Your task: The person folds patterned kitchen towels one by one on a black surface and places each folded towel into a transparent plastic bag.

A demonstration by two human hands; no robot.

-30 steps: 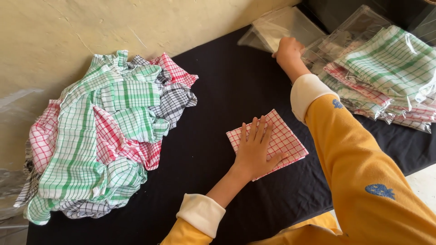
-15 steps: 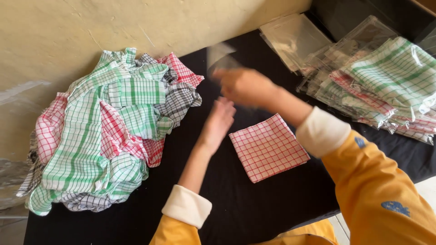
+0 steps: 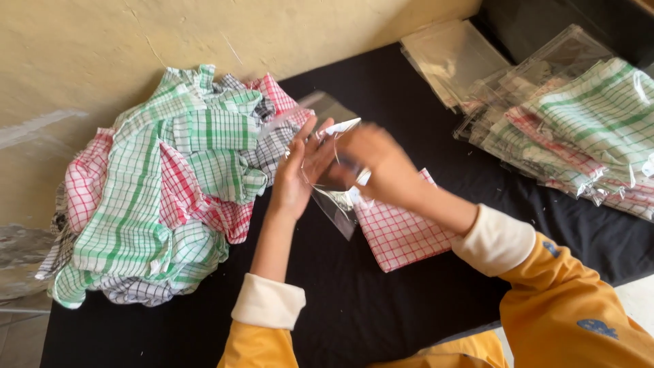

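Both my hands hold a clear plastic bag (image 3: 335, 197) above the black table (image 3: 381, 307). My left hand (image 3: 300, 170) grips its left side, fingers spread along the film. My right hand (image 3: 371, 163), blurred, holds the bag's right side near its top edge. Just below the hands a folded red-and-white checked cloth (image 3: 402, 228) lies flat on the table, partly covered by the bag and my right forearm. Both arms wear orange sleeves with cream cuffs.
A loose heap of green, red and grey checked cloths (image 3: 157, 191) lies at the left against the yellow wall. A stack of empty clear bags (image 3: 453, 58) sits at the back right. Bagged checked cloths (image 3: 586, 129) pile up at the right edge.
My right hand brought a clear bag from the far stack to the middle. My left hand lifted off the red folded cloth and now grips the bag too.
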